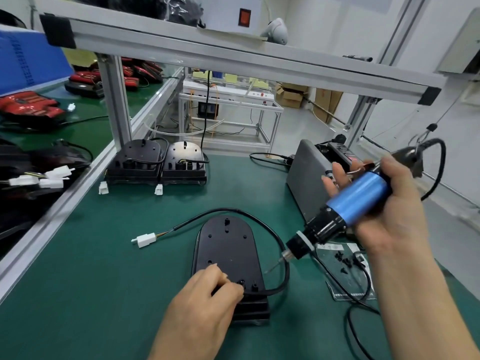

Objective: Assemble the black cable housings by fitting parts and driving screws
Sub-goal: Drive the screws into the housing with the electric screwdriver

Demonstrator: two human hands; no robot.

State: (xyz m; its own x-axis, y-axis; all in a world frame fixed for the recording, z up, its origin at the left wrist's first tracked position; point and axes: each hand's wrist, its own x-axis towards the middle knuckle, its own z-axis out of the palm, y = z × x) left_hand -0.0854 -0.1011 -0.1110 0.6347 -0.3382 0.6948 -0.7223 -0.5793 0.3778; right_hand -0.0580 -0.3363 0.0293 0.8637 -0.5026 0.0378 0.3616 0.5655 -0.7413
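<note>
A black cable housing (pixel 228 253) lies flat on the green mat, its black cable looping round to a white connector (pixel 146 240). My left hand (pixel 207 294) rests on the housing's near end, its curled fingertips at a screw hole; whether they pinch a screw is hidden. My right hand (pixel 384 203) grips a blue and black electric screwdriver (pixel 345 209), held tilted above the mat. The screwdriver's bit (pixel 272 267) points down-left, just right of the housing and clear of it. Loose black screws (pixel 345 261) lie on a clear plastic bag at the right.
Two more housings (pixel 158 162), one black and one with a silver top, stand at the back of the mat with white plugs. A grey power box (pixel 309 178) sits right of centre. Red lamp parts (pixel 28 105) and wiring crowd the left bench beyond an aluminium rail (pixel 65 198).
</note>
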